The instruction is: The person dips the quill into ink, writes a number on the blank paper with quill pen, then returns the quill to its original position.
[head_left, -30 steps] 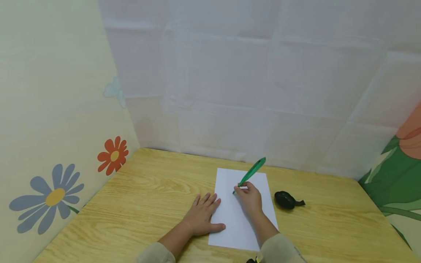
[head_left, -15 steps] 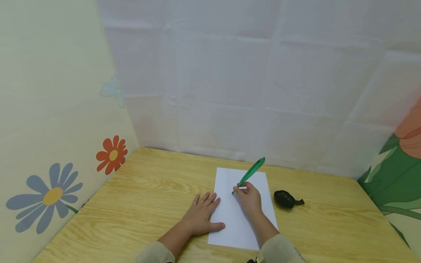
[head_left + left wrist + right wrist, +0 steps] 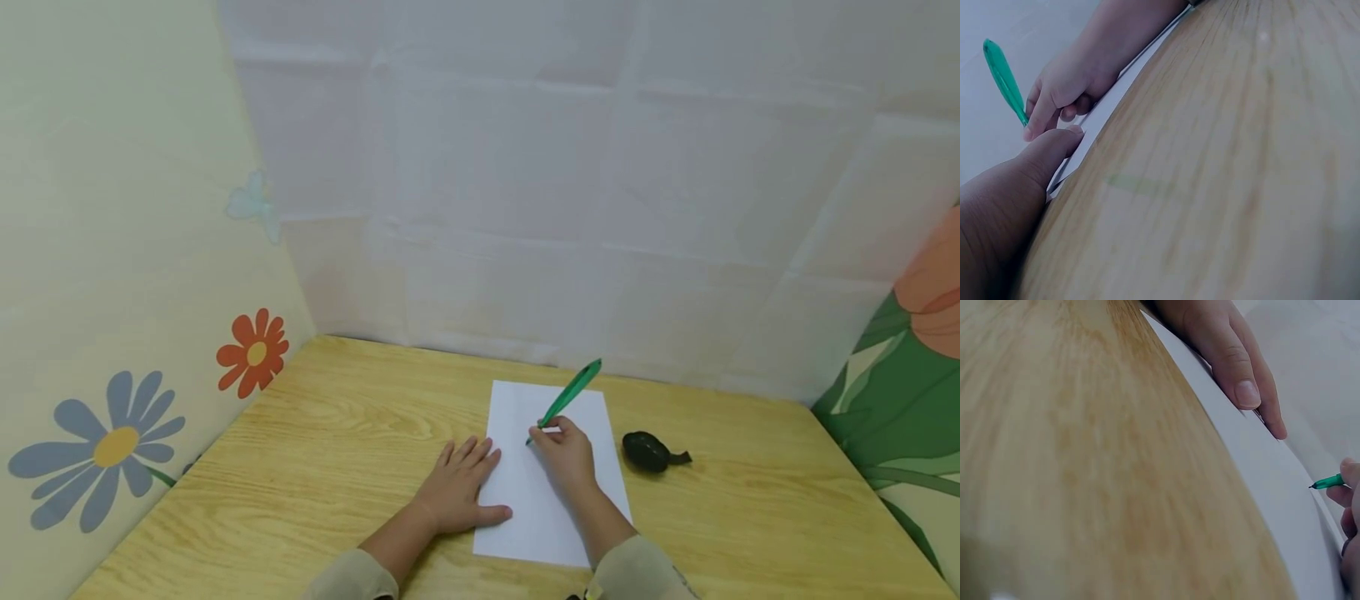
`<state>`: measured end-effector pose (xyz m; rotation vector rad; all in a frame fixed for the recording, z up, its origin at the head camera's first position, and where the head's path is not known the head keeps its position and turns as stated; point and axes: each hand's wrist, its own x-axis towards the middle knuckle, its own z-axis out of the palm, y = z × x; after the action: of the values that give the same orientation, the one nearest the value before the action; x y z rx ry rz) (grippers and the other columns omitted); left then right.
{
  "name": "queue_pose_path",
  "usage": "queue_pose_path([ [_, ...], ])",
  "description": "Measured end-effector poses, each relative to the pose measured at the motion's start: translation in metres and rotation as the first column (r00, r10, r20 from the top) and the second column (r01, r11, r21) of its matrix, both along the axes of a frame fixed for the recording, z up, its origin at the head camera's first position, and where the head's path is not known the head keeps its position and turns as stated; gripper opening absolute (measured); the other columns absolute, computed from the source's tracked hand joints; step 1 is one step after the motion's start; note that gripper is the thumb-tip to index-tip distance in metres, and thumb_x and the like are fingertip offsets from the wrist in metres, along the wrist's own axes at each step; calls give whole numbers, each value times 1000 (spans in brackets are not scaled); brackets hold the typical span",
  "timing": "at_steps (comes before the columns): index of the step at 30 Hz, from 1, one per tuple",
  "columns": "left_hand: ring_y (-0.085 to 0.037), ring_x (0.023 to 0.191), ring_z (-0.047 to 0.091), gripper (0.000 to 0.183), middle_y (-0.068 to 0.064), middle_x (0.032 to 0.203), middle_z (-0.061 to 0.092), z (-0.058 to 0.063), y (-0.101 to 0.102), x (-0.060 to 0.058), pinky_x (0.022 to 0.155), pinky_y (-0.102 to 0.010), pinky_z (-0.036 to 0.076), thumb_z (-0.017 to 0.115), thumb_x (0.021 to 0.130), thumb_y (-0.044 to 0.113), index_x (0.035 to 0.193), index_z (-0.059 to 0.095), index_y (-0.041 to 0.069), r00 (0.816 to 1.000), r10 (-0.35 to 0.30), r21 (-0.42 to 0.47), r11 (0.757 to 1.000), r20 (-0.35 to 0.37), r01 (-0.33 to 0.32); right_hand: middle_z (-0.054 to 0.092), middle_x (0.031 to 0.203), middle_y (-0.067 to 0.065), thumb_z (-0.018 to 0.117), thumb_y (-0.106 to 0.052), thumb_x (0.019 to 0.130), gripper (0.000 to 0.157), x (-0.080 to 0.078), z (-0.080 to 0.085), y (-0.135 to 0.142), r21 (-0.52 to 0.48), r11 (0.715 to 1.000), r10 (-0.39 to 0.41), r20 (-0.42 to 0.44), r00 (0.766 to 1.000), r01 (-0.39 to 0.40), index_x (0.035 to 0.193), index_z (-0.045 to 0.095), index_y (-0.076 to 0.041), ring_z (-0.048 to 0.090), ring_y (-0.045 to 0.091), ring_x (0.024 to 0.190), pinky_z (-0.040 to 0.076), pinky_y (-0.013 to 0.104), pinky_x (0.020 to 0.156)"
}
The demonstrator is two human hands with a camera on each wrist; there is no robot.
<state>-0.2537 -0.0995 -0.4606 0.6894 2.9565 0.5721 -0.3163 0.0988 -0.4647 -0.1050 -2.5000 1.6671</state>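
A white sheet of paper [image 3: 517, 525] lies on the wooden table. My left hand [image 3: 455, 492] rests flat with fingers spread across the paper's left edge; its thumb [image 3: 1063, 140] lies on the sheet. Over the paper's middle, my right hand [image 3: 567, 457] pinches a green pen [image 3: 573, 390] near its lower end. The pen has a broad leaf-shaped upper part that leans up to the right. Its dark tip [image 3: 1314, 486] points down at the paper; whether it touches cannot be told. I see no marks on the sheet.
Right of the paper sits a dark, shiny, rounded object [image 3: 645, 452] with a short stem. A pale cloth [image 3: 487, 208] hangs behind the table [image 3: 330, 425]. Flower-patterned sheets [image 3: 120, 275] stand at both sides. A small dark item [image 3: 576, 597] shows at the bottom edge.
My right hand and the pen have shifted very slightly left over the paper. The left hand stays in place. The whole view has drifted a little.
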Motion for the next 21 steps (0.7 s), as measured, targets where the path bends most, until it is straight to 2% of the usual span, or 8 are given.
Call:
queue_pose_path([
  [21, -34, 151, 22, 90, -11, 160, 32, -2, 0, -1, 121, -58, 11, 57, 84, 68, 151, 39, 10, 1000, 7, 4, 1000, -8, -7, 75, 78, 10, 74, -20, 86, 19, 9, 1, 2, 6, 1000, 13, -19, 1000, -12, 93, 66, -4, 61, 5, 63, 46, 23, 60],
])
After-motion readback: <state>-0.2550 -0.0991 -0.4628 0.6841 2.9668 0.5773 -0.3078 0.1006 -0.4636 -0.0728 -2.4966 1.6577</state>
